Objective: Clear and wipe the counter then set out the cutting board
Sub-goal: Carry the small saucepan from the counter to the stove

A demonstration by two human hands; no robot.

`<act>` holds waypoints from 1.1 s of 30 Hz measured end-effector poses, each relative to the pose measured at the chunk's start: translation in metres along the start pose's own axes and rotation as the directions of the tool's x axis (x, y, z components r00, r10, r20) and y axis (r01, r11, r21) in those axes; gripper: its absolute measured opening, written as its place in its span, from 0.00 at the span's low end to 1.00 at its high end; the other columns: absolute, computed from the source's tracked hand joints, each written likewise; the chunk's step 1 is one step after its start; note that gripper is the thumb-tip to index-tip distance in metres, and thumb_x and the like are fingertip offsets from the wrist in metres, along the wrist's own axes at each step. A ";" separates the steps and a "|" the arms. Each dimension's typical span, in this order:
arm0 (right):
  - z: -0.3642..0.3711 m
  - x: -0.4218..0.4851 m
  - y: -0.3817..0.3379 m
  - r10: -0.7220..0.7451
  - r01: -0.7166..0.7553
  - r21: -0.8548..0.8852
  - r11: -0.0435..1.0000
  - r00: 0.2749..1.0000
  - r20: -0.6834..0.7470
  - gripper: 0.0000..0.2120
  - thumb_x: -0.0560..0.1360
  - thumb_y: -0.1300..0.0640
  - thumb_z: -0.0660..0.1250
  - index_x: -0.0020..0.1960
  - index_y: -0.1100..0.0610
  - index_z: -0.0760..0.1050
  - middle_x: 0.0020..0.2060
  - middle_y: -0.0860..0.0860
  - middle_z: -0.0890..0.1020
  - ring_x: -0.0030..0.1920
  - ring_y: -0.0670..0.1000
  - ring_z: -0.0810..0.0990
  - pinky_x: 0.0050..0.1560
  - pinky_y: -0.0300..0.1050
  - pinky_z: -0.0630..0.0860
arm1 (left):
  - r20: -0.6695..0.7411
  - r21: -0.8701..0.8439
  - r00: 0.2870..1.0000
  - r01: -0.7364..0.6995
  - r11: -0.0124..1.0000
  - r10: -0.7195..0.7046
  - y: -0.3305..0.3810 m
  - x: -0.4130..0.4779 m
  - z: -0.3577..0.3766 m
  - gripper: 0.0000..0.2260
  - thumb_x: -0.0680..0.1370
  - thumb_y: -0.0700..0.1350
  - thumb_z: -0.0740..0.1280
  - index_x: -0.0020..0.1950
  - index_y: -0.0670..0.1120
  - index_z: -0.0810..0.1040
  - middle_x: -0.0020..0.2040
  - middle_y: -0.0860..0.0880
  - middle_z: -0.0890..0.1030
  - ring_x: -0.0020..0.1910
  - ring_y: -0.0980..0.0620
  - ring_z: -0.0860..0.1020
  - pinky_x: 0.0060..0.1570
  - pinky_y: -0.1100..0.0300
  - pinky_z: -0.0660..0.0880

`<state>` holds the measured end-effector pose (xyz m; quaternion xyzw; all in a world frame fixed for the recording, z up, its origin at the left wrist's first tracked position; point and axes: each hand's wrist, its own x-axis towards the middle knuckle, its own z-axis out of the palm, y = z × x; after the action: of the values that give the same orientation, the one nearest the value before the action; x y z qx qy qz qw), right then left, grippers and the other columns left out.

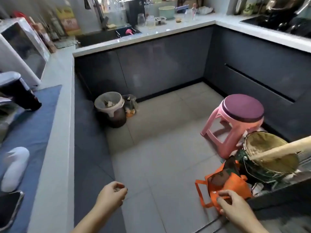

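My right hand point(234, 207) pinches the edge of an orange fabric bag point(230, 185) at the lower right, beside an open dark drawer point(277, 197). My left hand point(111, 193) hangs over the floor with loosely curled fingers and holds nothing I can make out. The pale counter point(55, 148) runs along the left, partly covered by a blue mat point(33, 132). A light wooden board or stick point(282, 148) slants across a round golden-lidded pot point(269, 152) in the drawer. No cloth shows.
A pink stool point(239, 121) with a purple seat stands on the grey tiled floor. A lined bin point(111, 110) sits in the far corner beside a small rubbish bag. A white appliance point(21, 49), dark jug point(20, 95), sink point(101, 37) and jars crowd the counters.
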<state>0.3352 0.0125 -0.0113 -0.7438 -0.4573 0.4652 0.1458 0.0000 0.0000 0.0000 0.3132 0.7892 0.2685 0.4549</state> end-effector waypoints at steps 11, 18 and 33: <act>0.013 0.069 -0.064 -0.116 0.117 -0.004 0.993 0.992 0.047 0.06 0.74 0.60 0.64 0.51 0.55 0.74 0.40 0.52 0.80 0.45 0.57 0.81 0.49 0.49 0.74 | 0.008 0.052 1.000 0.022 0.998 -0.022 0.032 0.044 0.012 0.02 0.74 0.38 0.65 0.43 0.44 0.77 0.34 0.44 0.78 0.28 0.51 0.74 0.22 0.69 0.67; 0.034 0.146 -0.156 -0.164 0.165 0.032 0.986 0.986 -0.042 0.06 0.74 0.59 0.63 0.51 0.52 0.74 0.38 0.48 0.80 0.43 0.53 0.81 0.46 0.47 0.74 | 0.045 -0.002 0.997 -0.067 0.998 0.067 0.095 0.155 -0.008 0.03 0.74 0.41 0.65 0.46 0.48 0.77 0.37 0.44 0.80 0.32 0.48 0.77 0.38 0.55 0.72; 0.005 0.324 -0.282 0.032 0.010 0.196 0.981 0.977 -0.209 0.06 0.73 0.60 0.65 0.44 0.49 0.75 0.36 0.51 0.80 0.40 0.55 0.82 0.44 0.48 0.73 | 0.183 0.160 0.950 -0.281 0.946 0.251 0.289 0.379 0.015 0.04 0.73 0.41 0.66 0.46 0.46 0.78 0.32 0.47 0.78 0.31 0.51 0.74 0.34 0.59 0.69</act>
<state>0.2259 0.4277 -0.0135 -0.7735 -0.3871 0.4272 0.2633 -0.0619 0.4730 -0.0103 0.4786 0.7218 0.2273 0.4454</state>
